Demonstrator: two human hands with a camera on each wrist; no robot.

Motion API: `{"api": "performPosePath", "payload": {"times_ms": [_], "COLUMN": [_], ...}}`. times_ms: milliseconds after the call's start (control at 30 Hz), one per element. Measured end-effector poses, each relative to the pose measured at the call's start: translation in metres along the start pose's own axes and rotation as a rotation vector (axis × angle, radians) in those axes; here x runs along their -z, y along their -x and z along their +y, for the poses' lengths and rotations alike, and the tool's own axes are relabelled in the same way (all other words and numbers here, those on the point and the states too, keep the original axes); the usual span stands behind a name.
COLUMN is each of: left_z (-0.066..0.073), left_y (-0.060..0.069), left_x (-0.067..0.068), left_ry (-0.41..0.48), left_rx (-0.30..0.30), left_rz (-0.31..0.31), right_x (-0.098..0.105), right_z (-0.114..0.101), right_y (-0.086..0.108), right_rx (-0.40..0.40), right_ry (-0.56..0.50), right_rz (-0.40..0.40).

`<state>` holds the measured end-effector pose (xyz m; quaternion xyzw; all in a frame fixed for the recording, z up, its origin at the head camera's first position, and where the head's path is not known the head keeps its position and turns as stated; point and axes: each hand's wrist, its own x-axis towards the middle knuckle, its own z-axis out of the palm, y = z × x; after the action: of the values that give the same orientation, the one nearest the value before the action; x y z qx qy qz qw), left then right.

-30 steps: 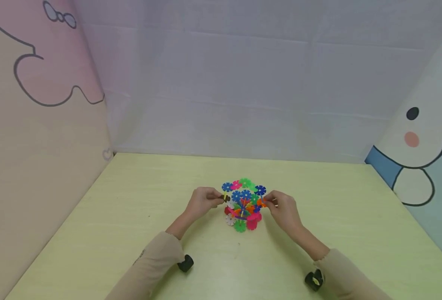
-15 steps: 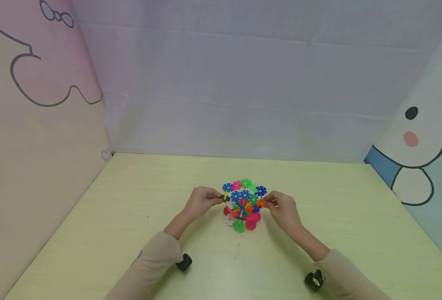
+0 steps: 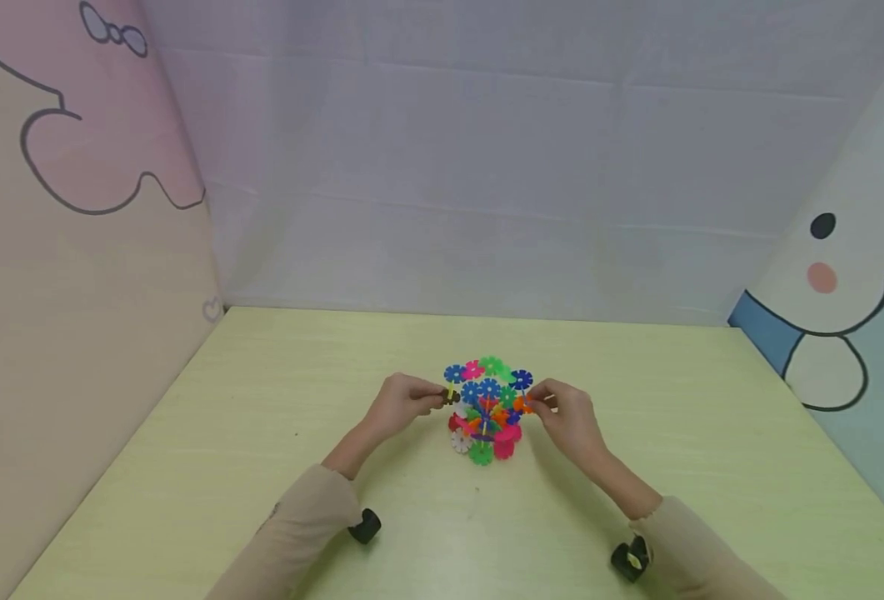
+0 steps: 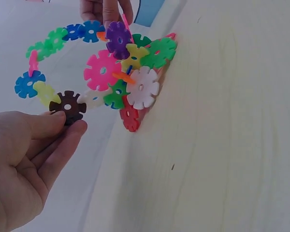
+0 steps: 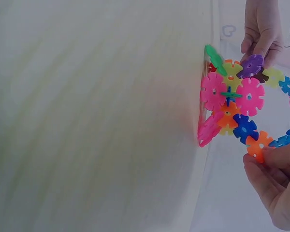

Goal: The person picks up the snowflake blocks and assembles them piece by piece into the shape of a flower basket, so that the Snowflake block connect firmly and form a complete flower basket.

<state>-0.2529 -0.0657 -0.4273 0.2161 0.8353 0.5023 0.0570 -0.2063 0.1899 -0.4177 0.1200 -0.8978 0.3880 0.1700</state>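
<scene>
A structure of interlocking plastic snowflake discs (image 3: pixel 489 389) in many colours stands on the table between my two hands. Its lower part is a cluster of discs resting on the tabletop, and a ring of discs arches above. My left hand (image 3: pixel 404 404) pinches a brown snowflake disc (image 4: pixel 68 107) on the left side of the ring, between thumb and fingers. On the opposite side, my right hand (image 3: pixel 567 417) pinches an orange snowflake disc (image 5: pixel 257 146). A purple disc (image 4: pixel 118 40) juts from the cluster toward me. Fingertips partly cover both pinched discs.
The pale yellow-green table (image 3: pixel 262 467) meets a grey-white curtain (image 3: pixel 442 192) at the back. Printed side panels flank it, with a pink figure (image 3: pixel 112 150) at left and a white one (image 3: pixel 854 275) at right. A black wrist device hangs at each sleeve.
</scene>
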Motion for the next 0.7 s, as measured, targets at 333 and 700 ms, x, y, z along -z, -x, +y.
{"api": "performPosePath", "payload": {"times_ms": [333, 700], "left_z": [-0.004, -0.009], "left_y": [-0.013, -0.022], "left_x": [-0.003, -0.004], "left_ry": [0.134, 0.141], "left_rx": [0.024, 0.051], "left_rz": [0.119, 0.143], "right_x": [-0.003, -0.004], "right_z": [0.006, 0.011], "right_y": [-0.021, -0.03], "right_rx": [0.015, -0.036], "right_ry": [-0.002, 0.003], "right_rz": [0.019, -0.028]}}
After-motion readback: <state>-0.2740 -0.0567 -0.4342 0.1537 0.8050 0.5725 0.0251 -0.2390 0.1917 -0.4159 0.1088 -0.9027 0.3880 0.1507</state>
